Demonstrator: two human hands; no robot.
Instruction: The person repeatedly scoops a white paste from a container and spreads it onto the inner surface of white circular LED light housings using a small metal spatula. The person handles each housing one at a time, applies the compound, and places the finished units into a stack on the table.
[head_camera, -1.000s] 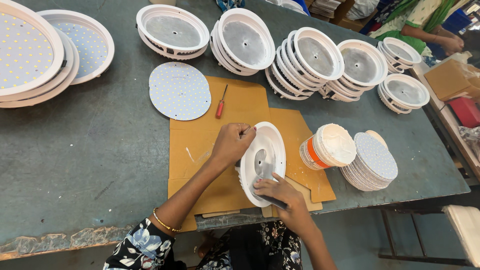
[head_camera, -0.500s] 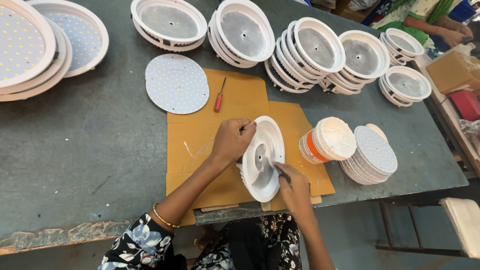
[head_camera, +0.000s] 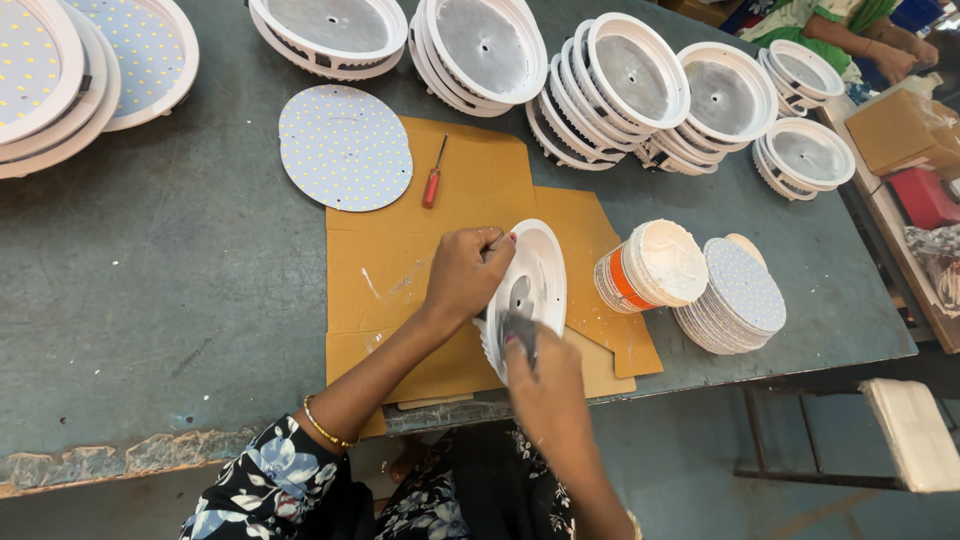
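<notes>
Left hand (head_camera: 462, 275) closed on the far rim of a round white plastic lamp shell (head_camera: 530, 290), fingers curled over the edge and gripping it. Shell tipped up on its side, open face turned toward the right hand, likely so the inside is easy to reach. Standing on the flat brown cardboard sheet (head_camera: 400, 270) near the front edge of the grey worktop (head_camera: 150, 300), close to the body.

Right hand (head_camera: 545, 385) pressed low on the shell, fingers closed around a small dark thing, too blurred to name. Probably wiping or spreading something inside the shell.

One white tub with an orange band (head_camera: 650, 265) lying on its side just right of the shell, open mouth showing white paste, kept close for easy dipping. One neat pile of small dotted round boards (head_camera: 735, 295) touching the tub's right side.

One big dotted round board (head_camera: 345, 148) lying flat, far and left of the shell. One red-handled screwdriver (head_camera: 433, 180) just right of it, on the cardboard.

Far side of the worktop: about six stacks of white round shells (head_camera: 620, 85) with silver insides, set in a row. Far left corner: two stacks of big dotted lamp faces (head_camera: 90, 70).

Another person's hands (head_camera: 880, 50) at the far right corner, well apart.
</notes>
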